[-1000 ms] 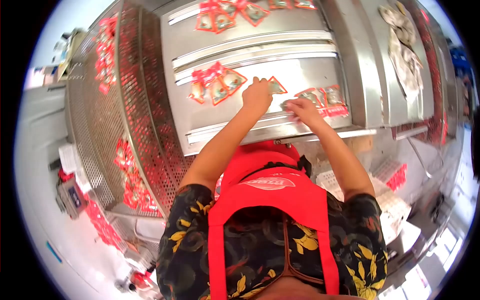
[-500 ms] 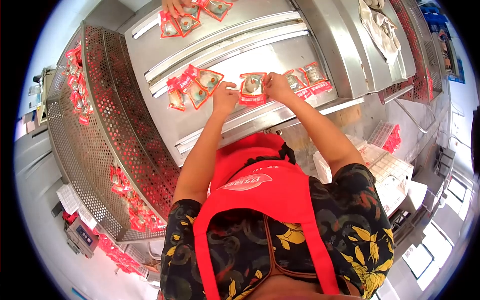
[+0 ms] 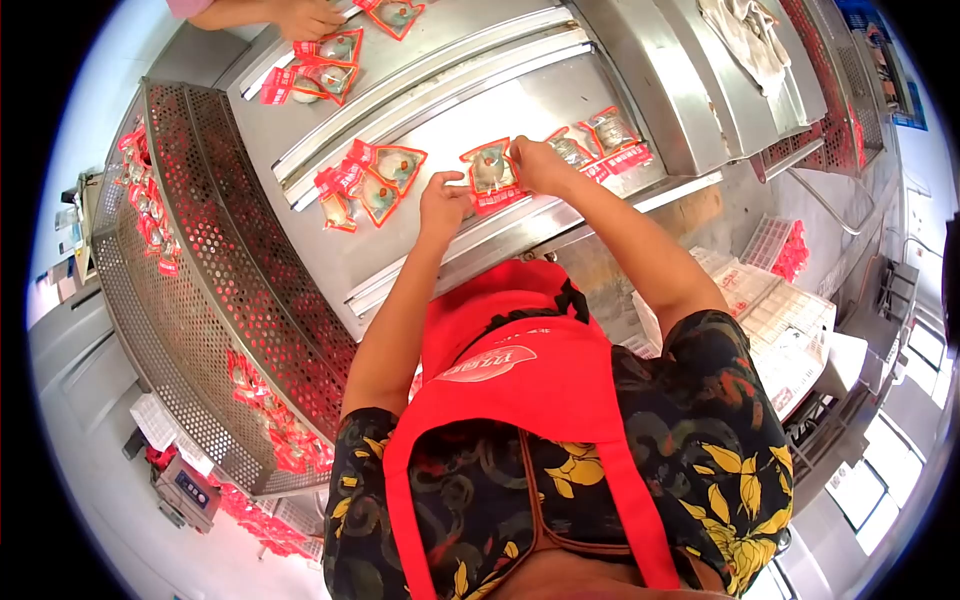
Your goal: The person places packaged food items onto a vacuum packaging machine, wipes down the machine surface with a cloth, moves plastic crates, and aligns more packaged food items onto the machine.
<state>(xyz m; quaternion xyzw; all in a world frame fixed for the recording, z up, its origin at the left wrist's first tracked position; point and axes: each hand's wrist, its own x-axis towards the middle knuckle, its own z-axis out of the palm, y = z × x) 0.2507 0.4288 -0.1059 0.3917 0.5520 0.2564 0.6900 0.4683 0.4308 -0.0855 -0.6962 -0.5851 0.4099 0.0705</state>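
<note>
A clear, red-edged food packet (image 3: 491, 168) with a round greyish item inside lies on the steel worktop, between my two hands. My right hand (image 3: 540, 166) pinches its right edge. Just left of the packet is my left hand (image 3: 445, 204), its thumb and fingers curved and apart, with nothing seen between them. To the right, two similar packets (image 3: 610, 132) lie side by side, red strips toward me. Farther left several more packets (image 3: 382, 185) overlap in a loose group.
Across the worktop (image 3: 450, 135), a co-worker's hand (image 3: 308, 18) is over other packets (image 3: 325, 75). Raised metal rails (image 3: 440, 85) cross the surface. A perforated metal tray (image 3: 215, 250) with red packets stands left. A cloth (image 3: 745, 40) hangs at upper right, and white crates (image 3: 790, 320) stand below.
The view has shifted slightly, so the packets appear a little displaced. The co-worker's hand has moved left, and the packets near it lie differently. My right hand stays at the same packet's edge.
</note>
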